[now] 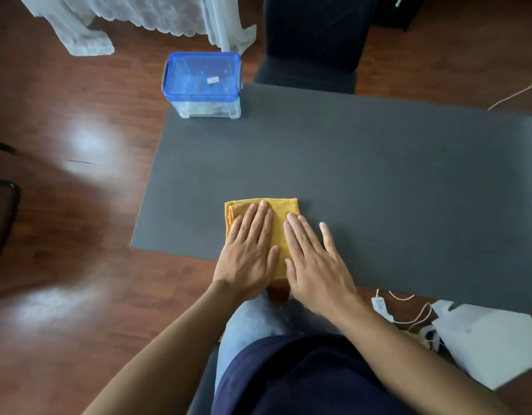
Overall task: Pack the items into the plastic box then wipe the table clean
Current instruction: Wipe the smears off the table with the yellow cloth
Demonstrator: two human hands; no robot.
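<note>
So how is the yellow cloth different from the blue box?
The yellow cloth is soft, folded and lies flat; the plastic box is hard, stands tall and has see-through sides and a blue lid. The cloth sits at the near edge under the left hand and right hand; nobody touches the box at the far corner. Both rest on the grey table.

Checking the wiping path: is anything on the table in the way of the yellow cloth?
Only the plastic box, lid on, at the far left corner. The rest of the table is bare beyond the yellow cloth under the left hand and right hand.
</note>
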